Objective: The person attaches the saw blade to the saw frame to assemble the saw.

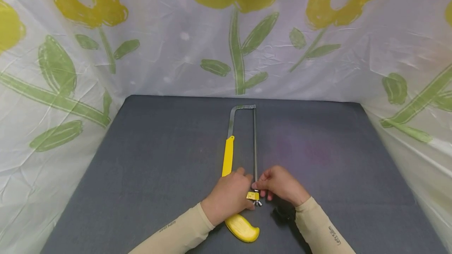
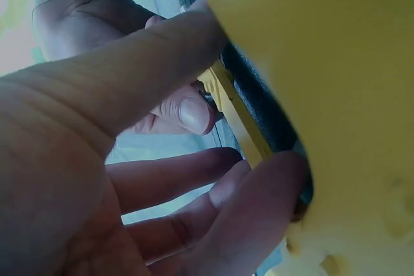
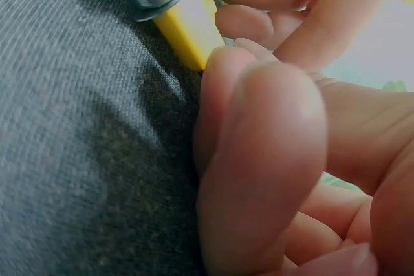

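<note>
A hacksaw (image 1: 228,156) with a yellow handle and silver bow lies on the dark table, its far end pointing away from me. My left hand (image 1: 229,191) grips its yellow frame just above the handle grip (image 1: 243,228); the curled fingers show beside the yellow body in the left wrist view. At the near end of the blade (image 1: 255,144), my right hand (image 1: 282,185) pinches with thumb and forefinger, right by the yellow blade holder (image 1: 252,195). A metal wing nut (image 1: 258,203) sits below that holder. In the right wrist view, fingertips (image 3: 272,127) hide the pinched spot.
Dark grey cloth covers the table (image 1: 159,148). Behind and at both sides hangs a white curtain (image 1: 159,50) printed with yellow flowers. A black object (image 1: 282,213) shows under my right wrist.
</note>
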`<action>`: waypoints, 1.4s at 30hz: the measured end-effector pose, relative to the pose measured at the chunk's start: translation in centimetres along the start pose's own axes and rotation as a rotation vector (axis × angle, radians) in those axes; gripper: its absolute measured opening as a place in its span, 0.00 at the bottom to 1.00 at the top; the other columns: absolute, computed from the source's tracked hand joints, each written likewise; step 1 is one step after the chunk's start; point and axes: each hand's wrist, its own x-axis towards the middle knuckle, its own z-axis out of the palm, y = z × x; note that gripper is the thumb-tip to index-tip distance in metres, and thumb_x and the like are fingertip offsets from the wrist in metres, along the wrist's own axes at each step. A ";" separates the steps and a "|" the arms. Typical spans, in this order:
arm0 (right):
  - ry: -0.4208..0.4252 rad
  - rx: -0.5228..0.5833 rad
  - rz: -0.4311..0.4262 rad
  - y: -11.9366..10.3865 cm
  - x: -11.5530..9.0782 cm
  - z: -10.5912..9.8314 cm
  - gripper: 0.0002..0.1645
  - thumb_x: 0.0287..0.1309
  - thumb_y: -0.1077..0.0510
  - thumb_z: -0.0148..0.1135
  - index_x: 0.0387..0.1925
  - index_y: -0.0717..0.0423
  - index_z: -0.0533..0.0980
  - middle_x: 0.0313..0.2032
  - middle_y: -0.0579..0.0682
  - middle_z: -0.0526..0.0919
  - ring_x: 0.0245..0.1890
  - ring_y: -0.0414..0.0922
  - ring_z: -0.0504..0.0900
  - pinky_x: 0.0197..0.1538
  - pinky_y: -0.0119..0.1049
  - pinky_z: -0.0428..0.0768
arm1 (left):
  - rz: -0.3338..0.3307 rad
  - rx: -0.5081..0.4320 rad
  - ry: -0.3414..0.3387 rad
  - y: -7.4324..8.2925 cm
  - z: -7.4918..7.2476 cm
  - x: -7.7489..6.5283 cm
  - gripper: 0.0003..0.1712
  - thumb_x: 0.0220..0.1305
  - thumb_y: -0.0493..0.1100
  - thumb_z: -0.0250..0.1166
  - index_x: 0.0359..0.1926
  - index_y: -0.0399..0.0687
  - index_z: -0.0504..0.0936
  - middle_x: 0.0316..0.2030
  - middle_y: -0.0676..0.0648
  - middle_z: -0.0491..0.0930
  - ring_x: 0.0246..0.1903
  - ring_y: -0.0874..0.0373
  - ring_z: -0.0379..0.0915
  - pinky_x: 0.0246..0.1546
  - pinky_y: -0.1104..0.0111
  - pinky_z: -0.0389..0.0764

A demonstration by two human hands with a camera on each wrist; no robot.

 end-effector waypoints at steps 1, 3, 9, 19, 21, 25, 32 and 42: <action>-0.001 0.001 0.000 0.0 0.0 0.0 0.13 0.64 0.56 0.78 0.26 0.59 0.86 0.19 0.46 0.83 0.15 0.38 0.76 0.25 0.34 0.80 | 0.003 -0.005 0.002 0.1 0.0 0.0 0.34 0.46 0.61 0.89 0.48 0.47 0.89 0.35 0.50 0.78 0.28 0.61 0.72 0.29 0.67 0.81; -0.001 0.001 -0.001 0.1 0.0 0.0 0.13 0.64 0.57 0.77 0.26 0.59 0.85 0.19 0.46 0.82 0.15 0.38 0.76 0.25 0.34 0.80 | 0.013 0.001 0.005 0.1 0.0 0.0 0.33 0.47 0.62 0.89 0.47 0.48 0.89 0.35 0.51 0.78 0.28 0.61 0.73 0.29 0.67 0.81; -0.005 0.008 -0.008 0.1 0.0 -0.1 0.12 0.66 0.57 0.76 0.28 0.59 0.87 0.19 0.46 0.83 0.15 0.38 0.77 0.26 0.34 0.82 | 0.064 0.022 -0.022 -0.1 -0.3 0.1 0.31 0.47 0.55 0.89 0.50 0.49 0.89 0.34 0.52 0.79 0.29 0.62 0.72 0.32 0.68 0.82; -0.005 -0.001 -0.013 0.1 0.1 -0.2 0.10 0.68 0.61 0.72 0.29 0.60 0.87 0.20 0.48 0.85 0.17 0.39 0.79 0.27 0.35 0.83 | 0.130 0.083 0.024 -0.3 -0.2 0.1 0.26 0.53 0.53 0.86 0.47 0.48 0.86 0.32 0.53 0.76 0.25 0.64 0.68 0.27 0.71 0.77; -0.003 -0.009 -0.011 0.1 0.1 -0.2 0.10 0.68 0.61 0.72 0.28 0.59 0.87 0.20 0.48 0.85 0.16 0.39 0.79 0.27 0.35 0.83 | 0.145 0.107 0.053 -0.3 -0.1 0.1 0.27 0.53 0.54 0.86 0.46 0.48 0.84 0.31 0.54 0.75 0.25 0.64 0.68 0.27 0.71 0.76; -0.002 -0.013 -0.007 0.0 0.1 -0.2 0.11 0.68 0.61 0.72 0.28 0.59 0.86 0.20 0.48 0.84 0.16 0.39 0.79 0.28 0.35 0.83 | 0.166 0.132 0.096 -0.4 0.0 0.0 0.29 0.51 0.55 0.86 0.45 0.49 0.80 0.31 0.54 0.74 0.26 0.64 0.67 0.26 0.71 0.74; -0.001 -0.002 -0.034 -0.1 -0.1 -0.1 0.10 0.68 0.61 0.71 0.29 0.60 0.86 0.21 0.48 0.85 0.15 0.38 0.78 0.24 0.34 0.81 | 0.258 0.254 0.149 -0.3 0.2 -0.1 0.23 0.53 0.55 0.82 0.42 0.51 0.84 0.30 0.55 0.75 0.23 0.64 0.65 0.23 0.71 0.72; 0.010 -0.020 -0.032 -0.1 -0.1 -0.1 0.09 0.67 0.62 0.71 0.29 0.59 0.87 0.20 0.48 0.85 0.15 0.38 0.78 0.24 0.34 0.80 | 0.335 0.297 0.154 -0.3 0.0 -0.2 0.08 0.57 0.50 0.75 0.32 0.56 0.84 0.23 0.57 0.72 0.18 0.65 0.61 0.19 0.71 0.64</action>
